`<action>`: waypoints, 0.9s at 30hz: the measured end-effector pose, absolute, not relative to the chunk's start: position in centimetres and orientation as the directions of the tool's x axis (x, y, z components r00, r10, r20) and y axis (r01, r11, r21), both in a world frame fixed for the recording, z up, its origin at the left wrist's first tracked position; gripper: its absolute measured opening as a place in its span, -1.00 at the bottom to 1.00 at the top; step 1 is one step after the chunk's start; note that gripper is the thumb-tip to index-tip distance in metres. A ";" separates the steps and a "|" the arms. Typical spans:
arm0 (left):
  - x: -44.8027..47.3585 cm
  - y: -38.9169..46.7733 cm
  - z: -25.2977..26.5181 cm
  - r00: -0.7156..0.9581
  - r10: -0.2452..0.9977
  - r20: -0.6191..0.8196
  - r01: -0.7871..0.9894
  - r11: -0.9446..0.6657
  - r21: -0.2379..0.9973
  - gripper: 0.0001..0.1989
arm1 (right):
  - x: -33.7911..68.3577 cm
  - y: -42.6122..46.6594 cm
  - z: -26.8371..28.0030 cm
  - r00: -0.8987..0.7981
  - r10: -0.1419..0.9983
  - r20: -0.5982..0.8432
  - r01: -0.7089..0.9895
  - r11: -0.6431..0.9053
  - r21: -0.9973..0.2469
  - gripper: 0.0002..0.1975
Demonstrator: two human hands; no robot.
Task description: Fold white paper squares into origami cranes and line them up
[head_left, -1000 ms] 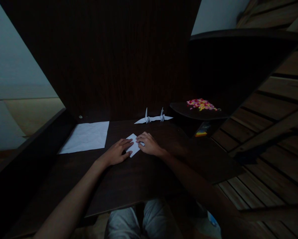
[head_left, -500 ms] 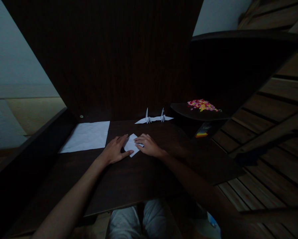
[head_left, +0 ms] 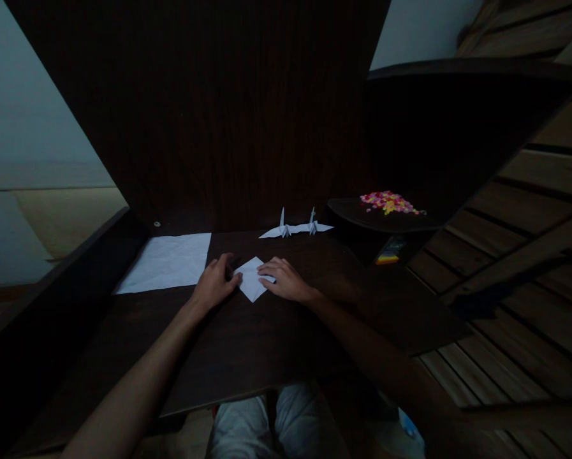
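Note:
A small white folded paper [head_left: 252,281] lies on the dark desk as a diamond, one corner pointing toward me. My right hand [head_left: 286,280] rests on its right side, fingers stretched out over the paper. At the left corner is my left hand [head_left: 215,282], its thumb touching the paper's edge and its index finger apart from the thumb, slightly bent. Neither hand grips the paper. Behind it stand two white origami cranes [head_left: 296,229], end to end near the back panel.
A larger creased white sheet [head_left: 167,260] lies at the left of the desk [head_left: 228,350]. On a low corner shelf [head_left: 362,217] at the right sits a pile of small pink, red and yellow pieces [head_left: 389,202]. A raised side board [head_left: 56,299] bounds the desk's left.
My left hand has drawn back to the left; its thumb has moved from the paper's lower part to the left corner. My right hand and the paper have stayed in place.

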State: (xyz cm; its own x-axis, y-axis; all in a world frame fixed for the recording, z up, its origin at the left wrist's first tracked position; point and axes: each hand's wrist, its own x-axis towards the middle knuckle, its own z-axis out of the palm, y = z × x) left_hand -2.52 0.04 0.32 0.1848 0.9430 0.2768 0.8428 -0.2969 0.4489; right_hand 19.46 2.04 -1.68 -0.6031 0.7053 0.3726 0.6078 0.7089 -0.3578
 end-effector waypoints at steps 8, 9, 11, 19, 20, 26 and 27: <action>-2.4 0.0 0.2 0.169 0.934 0.316 0.809 -0.314 0.497 -0.58 | 19.4 1.6 -1.3 -0.668 0.663 0.337 0.589 0.748 -0.306 -0.66; -2.4 0.0 0.2 0.169 0.932 0.320 0.808 -0.317 0.496 -0.60 | 19.4 1.6 -1.4 -0.674 0.661 0.331 0.592 0.751 -0.294 -0.64; -2.4 0.0 0.2 0.195 0.926 0.322 0.812 -0.337 0.477 -0.69 | 19.3 1.6 -1.5 -0.681 0.657 0.323 0.599 0.754 -0.271 -0.62; -2.4 0.2 0.3 0.249 0.932 0.265 0.809 -0.350 0.472 -0.72 | 19.3 1.5 -1.5 -0.677 0.659 0.326 0.603 0.752 -0.266 -0.65; -2.3 0.2 0.3 0.246 0.932 0.265 0.801 -0.350 0.486 -0.71 | 19.3 1.5 -1.5 -0.677 0.659 0.327 0.604 0.752 -0.265 -0.65; -2.2 0.1 -0.3 0.281 0.899 0.335 0.707 -0.430 0.561 -0.58 | 19.3 1.6 -1.6 -0.678 0.657 0.329 0.603 0.754 -0.261 -0.66; -2.1 0.1 -0.5 0.295 0.894 0.337 0.696 -0.443 0.565 -0.56 | 19.3 1.6 -1.6 -0.679 0.655 0.331 0.601 0.755 -0.262 -0.67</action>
State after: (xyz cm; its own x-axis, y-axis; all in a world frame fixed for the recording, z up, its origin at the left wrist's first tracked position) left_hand -2.14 0.10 -0.45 0.2952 0.8939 0.3374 0.6956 -0.4431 0.5655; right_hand 19.33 1.65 -1.63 -0.6793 0.6550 0.3309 0.6008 0.7553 -0.2618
